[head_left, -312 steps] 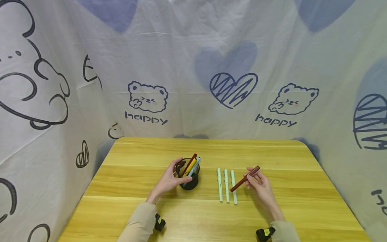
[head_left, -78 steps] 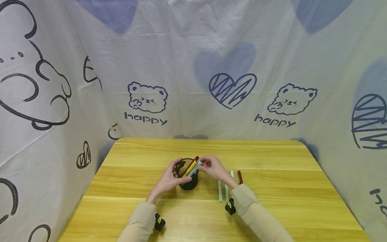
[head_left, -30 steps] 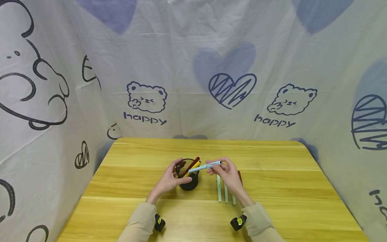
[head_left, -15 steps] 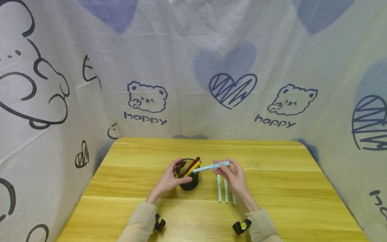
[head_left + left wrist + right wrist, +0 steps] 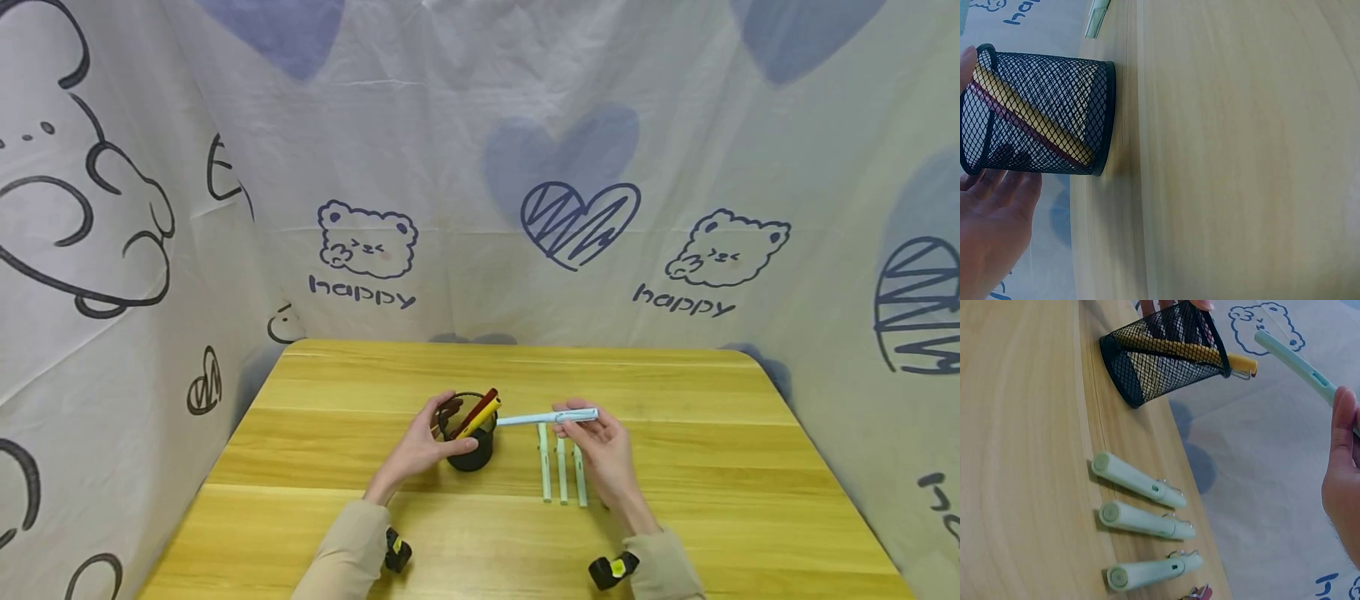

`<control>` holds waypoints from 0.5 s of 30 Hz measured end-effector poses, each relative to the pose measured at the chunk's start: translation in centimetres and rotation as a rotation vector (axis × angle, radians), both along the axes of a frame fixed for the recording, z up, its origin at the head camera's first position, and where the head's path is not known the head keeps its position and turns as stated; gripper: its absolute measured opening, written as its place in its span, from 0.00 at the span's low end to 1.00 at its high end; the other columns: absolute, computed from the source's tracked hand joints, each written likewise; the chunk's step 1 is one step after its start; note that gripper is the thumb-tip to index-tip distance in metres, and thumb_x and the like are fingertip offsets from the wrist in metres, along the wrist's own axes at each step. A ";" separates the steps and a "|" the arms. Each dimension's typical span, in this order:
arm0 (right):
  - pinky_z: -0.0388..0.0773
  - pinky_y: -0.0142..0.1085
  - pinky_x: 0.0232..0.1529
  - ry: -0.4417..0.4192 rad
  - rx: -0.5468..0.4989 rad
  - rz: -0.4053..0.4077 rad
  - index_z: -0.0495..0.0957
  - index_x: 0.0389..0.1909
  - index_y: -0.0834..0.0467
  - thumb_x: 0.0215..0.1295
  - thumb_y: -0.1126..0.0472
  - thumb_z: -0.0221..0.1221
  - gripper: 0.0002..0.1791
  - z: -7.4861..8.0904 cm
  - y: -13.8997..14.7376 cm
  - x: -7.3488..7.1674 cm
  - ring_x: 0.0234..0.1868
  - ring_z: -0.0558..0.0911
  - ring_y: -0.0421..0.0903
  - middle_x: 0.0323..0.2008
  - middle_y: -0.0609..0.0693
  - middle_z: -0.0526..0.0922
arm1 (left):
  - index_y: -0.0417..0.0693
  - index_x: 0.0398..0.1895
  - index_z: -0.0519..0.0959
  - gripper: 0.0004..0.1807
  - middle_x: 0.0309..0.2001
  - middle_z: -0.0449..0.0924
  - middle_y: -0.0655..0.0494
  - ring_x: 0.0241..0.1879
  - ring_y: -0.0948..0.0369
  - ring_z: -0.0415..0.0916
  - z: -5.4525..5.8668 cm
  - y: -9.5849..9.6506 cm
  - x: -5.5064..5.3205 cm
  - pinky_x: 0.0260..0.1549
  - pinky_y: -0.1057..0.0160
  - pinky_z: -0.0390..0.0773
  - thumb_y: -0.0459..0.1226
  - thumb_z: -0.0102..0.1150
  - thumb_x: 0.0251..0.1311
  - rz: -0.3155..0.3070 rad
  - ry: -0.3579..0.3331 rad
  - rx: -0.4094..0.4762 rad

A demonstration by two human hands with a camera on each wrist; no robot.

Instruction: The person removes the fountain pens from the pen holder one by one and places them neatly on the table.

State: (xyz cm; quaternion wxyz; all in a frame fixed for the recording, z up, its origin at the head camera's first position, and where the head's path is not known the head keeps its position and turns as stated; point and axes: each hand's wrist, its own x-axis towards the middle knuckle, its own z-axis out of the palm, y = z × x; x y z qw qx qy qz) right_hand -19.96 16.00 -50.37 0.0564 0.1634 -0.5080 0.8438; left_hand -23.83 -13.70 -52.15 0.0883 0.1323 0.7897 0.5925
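your left hand (image 5: 420, 446) is clamped round the black mesh cup (image 5: 471, 458), thumb on the near side by the rim and fingers round the far side. the cup stands upright on the table (image 5: 337, 417). in it a red pen (image 5: 477, 410) and a yellow pen (image 5: 482, 416) lean side by side, their upper ends poking past the rim on your right.

your right hand (image 5: 609, 458) has the blue pen (image 5: 536, 418) pinched between thumb and fingers by its clip end. you hold it off the table, its free end pointing at the cup, near the rim but apart from it.

below that pen, three green pens (image 5: 562, 479) lie in a row on the table, apart from one another. just beyond the row, the right wrist view catches part of a second red pen (image 5: 1200, 592). a printed cloth (image 5: 450, 150) hangs behind the table.
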 end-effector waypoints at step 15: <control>0.82 0.25 0.32 0.008 -0.106 -0.114 0.79 0.51 0.69 0.70 0.79 0.50 0.14 -1.4 2.7 0.9 0.34 0.85 0.39 0.41 0.53 0.90 | 0.51 0.78 0.56 0.50 0.76 0.62 0.46 0.77 0.43 0.55 0.0 0.1 0.1 0.75 0.36 0.56 0.44 0.74 0.56 0.008 0.003 -0.016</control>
